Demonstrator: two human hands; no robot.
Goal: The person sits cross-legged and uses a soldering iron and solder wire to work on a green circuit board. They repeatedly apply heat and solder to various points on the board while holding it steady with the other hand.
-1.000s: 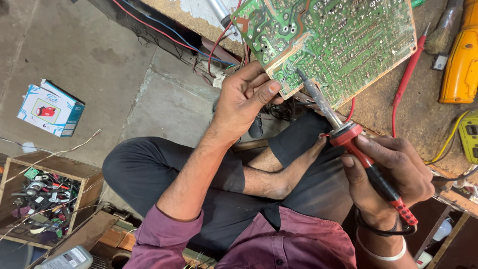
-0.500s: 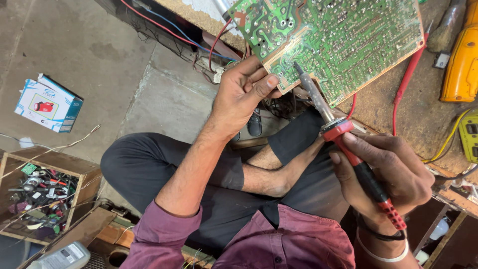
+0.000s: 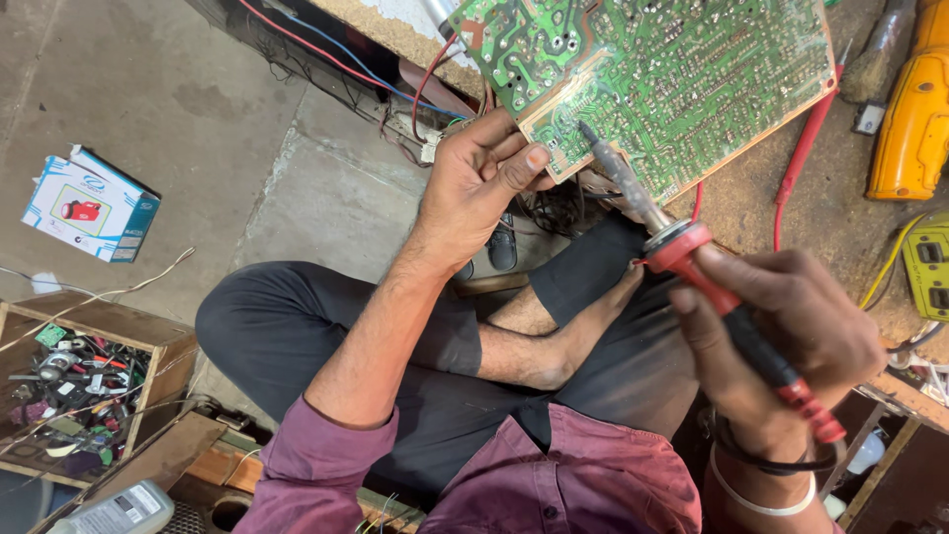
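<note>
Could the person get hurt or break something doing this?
Maybe. The soldering iron tip sits on the circuit board right beside the left hand thumb, so a slip might burn it. The person's bare foot lies under the iron; anything hot dropping could land there. Holding the tip down too long might damage the board.

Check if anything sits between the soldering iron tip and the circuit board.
Nothing visible does. The iron, held in the right hand, has its tip right at the green board near its lower edge. The left hand grips that edge just beside it, thumb close but not blocking.
</note>
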